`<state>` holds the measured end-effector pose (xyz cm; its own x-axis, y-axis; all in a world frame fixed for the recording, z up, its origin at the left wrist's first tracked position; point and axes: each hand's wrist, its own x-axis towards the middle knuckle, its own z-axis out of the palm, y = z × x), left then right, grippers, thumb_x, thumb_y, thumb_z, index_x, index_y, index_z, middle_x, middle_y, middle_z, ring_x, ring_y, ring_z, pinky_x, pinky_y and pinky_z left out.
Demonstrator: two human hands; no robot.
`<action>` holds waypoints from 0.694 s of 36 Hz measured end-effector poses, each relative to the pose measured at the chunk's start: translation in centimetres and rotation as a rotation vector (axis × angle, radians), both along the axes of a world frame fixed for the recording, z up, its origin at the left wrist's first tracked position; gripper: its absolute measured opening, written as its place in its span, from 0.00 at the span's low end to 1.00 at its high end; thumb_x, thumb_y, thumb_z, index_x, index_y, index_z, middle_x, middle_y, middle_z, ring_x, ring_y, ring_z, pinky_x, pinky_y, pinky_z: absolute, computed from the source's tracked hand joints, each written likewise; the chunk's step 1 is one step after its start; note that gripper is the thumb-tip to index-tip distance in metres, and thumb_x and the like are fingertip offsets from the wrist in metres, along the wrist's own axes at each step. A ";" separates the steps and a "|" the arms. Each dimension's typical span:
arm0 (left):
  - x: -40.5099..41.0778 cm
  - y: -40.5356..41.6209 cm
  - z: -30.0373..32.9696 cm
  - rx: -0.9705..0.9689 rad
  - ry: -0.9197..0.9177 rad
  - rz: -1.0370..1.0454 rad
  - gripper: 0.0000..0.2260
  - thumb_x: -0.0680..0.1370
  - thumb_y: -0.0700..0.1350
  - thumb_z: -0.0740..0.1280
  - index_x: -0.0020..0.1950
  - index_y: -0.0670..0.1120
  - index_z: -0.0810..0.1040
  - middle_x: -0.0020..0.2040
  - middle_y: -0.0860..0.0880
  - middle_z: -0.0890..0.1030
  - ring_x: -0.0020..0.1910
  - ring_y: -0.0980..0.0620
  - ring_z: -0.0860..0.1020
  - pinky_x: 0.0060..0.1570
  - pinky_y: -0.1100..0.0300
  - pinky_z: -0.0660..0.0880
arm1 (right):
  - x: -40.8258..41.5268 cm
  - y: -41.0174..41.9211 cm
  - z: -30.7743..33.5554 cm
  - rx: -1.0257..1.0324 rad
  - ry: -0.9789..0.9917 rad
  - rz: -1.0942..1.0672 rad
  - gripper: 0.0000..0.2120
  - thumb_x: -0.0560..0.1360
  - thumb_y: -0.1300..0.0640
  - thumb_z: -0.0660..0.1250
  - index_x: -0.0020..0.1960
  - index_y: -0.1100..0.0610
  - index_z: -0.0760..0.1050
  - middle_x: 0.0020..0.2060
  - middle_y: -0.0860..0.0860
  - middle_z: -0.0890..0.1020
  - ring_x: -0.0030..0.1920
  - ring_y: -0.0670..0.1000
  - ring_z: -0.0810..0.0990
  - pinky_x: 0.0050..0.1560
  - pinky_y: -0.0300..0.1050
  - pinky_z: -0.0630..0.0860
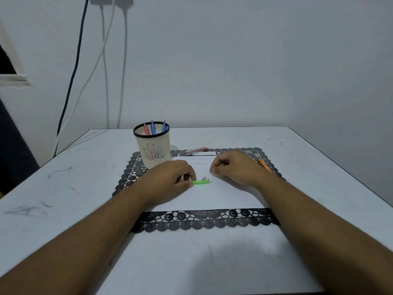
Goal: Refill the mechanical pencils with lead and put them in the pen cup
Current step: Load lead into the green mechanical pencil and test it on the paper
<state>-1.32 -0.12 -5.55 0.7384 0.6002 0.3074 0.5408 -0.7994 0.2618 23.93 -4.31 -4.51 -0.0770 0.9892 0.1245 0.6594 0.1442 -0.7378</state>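
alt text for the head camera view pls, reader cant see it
A person's left hand pinches a green mechanical pencil over white paper on a black lace placemat, while the right hand, fingers curled, rests nearby. A cream mesh pen cup with three pencils stands behind the left hand; an orange pencil lies beside the right.

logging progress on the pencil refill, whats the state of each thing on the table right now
green pencil: lying on the paper, gripped by left hand
right hand: fingertips pinched; contents too small to tell
orange pencil: lying on the mat, partly hidden
pen cup: upright, three pencils inside
lead case: lying flat
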 end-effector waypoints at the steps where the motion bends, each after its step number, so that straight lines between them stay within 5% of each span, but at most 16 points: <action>1: 0.0 0.0 0.0 -0.002 -0.003 0.000 0.05 0.80 0.50 0.70 0.55 0.57 0.81 0.44 0.62 0.77 0.42 0.60 0.75 0.42 0.58 0.75 | 0.2 0.1 0.1 0.019 0.023 -0.023 0.04 0.78 0.61 0.72 0.47 0.56 0.86 0.38 0.44 0.85 0.36 0.36 0.79 0.40 0.29 0.72; 14: 0.6 0.0 -0.5 0.014 -0.028 0.003 0.04 0.79 0.52 0.71 0.53 0.57 0.80 0.44 0.60 0.77 0.42 0.59 0.75 0.41 0.55 0.76 | 0.9 5.8 1.5 0.126 -0.087 -0.238 0.04 0.77 0.61 0.70 0.50 0.55 0.82 0.37 0.45 0.80 0.34 0.44 0.76 0.38 0.41 0.70; 25: -0.1 0.3 -0.3 -0.093 -0.086 0.032 0.12 0.73 0.61 0.67 0.54 0.59 0.79 0.46 0.60 0.78 0.43 0.57 0.77 0.43 0.52 0.77 | -1.9 10.5 2.3 0.091 -0.591 0.041 0.16 0.81 0.55 0.66 0.68 0.47 0.78 0.66 0.46 0.78 0.67 0.50 0.73 0.64 0.49 0.71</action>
<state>-1.41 0.15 -5.89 0.6919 0.6517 0.3108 0.5379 -0.7524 0.3801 22.03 6.19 -2.19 -0.1972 0.9713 0.1332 0.9467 0.2240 -0.2316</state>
